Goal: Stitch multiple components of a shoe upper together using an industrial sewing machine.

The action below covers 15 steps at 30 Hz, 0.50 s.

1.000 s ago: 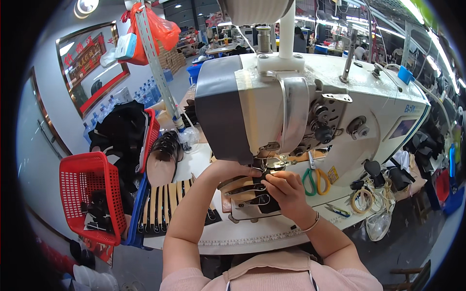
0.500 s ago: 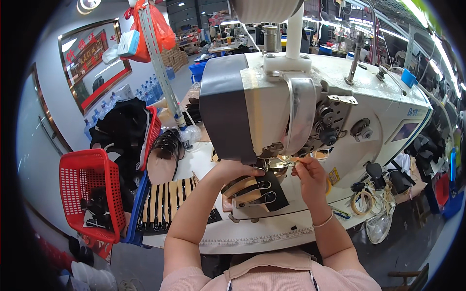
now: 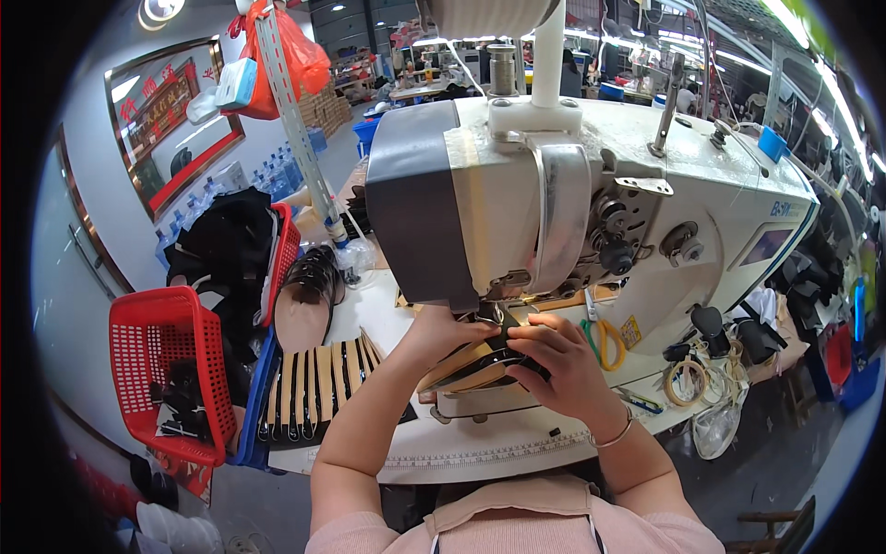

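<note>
- Your right hand (image 3: 558,355) lies curled over the black-and-tan workpiece (image 3: 480,362), fingers pressing it flat to the bed so it feeds straight.
- Your left hand (image 3: 443,331) steadies the same piece from the left, fingertips closed on its edge just below the needle area.
- The workpiece sits under the sewing machine (image 3: 572,203) head, between both hands.
- Cut strips (image 3: 309,392) lie fanned at your left, within reach.
- Scissors (image 3: 604,337) rest at your right, by the machine.
- Farther left, a red basket (image 3: 166,369) holds dark parts.
</note>
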Each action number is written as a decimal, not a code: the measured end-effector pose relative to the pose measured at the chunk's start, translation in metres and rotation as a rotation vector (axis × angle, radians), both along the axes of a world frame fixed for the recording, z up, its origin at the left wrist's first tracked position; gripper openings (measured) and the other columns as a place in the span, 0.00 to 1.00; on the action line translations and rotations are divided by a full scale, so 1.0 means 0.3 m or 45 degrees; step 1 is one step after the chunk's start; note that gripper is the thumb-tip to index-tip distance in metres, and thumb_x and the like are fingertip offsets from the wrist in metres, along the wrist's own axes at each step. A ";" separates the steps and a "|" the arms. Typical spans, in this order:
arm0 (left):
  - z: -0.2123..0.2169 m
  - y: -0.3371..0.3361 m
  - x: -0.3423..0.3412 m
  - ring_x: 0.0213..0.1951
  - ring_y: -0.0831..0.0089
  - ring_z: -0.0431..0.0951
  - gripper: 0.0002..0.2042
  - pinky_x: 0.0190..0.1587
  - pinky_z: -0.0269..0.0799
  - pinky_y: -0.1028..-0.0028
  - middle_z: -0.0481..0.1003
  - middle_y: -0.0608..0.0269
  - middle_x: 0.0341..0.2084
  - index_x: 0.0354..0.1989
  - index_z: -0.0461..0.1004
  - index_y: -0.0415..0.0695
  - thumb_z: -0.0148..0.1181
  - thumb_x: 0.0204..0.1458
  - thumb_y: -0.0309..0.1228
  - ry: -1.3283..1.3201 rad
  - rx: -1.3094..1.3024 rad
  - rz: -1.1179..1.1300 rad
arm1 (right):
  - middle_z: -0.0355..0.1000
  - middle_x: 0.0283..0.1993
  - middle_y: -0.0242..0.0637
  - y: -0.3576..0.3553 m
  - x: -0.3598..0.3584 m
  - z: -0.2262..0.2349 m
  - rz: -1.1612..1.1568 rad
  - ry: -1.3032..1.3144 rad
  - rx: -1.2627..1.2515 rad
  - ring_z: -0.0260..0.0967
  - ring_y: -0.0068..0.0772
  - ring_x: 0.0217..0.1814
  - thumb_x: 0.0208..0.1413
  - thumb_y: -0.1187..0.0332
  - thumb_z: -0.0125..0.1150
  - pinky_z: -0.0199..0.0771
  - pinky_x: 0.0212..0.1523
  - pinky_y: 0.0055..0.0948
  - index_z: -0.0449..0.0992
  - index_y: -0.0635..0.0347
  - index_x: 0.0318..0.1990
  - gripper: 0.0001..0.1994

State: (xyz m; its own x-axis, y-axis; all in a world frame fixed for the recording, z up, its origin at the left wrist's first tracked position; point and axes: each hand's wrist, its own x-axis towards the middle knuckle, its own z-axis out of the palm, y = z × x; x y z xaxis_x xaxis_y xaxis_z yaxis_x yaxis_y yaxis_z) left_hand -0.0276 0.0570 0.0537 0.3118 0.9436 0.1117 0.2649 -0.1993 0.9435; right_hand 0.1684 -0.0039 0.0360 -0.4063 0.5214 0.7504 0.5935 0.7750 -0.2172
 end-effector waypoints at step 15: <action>-0.111 -0.021 -0.034 0.33 0.79 0.72 0.14 0.35 0.67 0.81 0.73 0.64 0.28 0.37 0.68 0.36 0.60 0.45 0.30 -0.527 -0.520 -0.076 | 0.70 0.41 0.30 0.012 0.034 0.038 -0.059 -0.024 -0.022 0.64 0.38 0.48 0.41 0.67 0.62 0.62 0.46 0.34 0.72 0.56 0.36 0.12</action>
State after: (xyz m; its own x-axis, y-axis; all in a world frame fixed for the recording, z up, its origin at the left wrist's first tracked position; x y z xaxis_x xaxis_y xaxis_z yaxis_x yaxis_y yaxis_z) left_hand -0.0379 0.0506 0.0203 0.3738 0.9179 -0.1332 -0.1428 0.1989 0.9696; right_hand 0.1787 -0.0003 0.0474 -0.3952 0.5528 0.7337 0.6330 0.7427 -0.2186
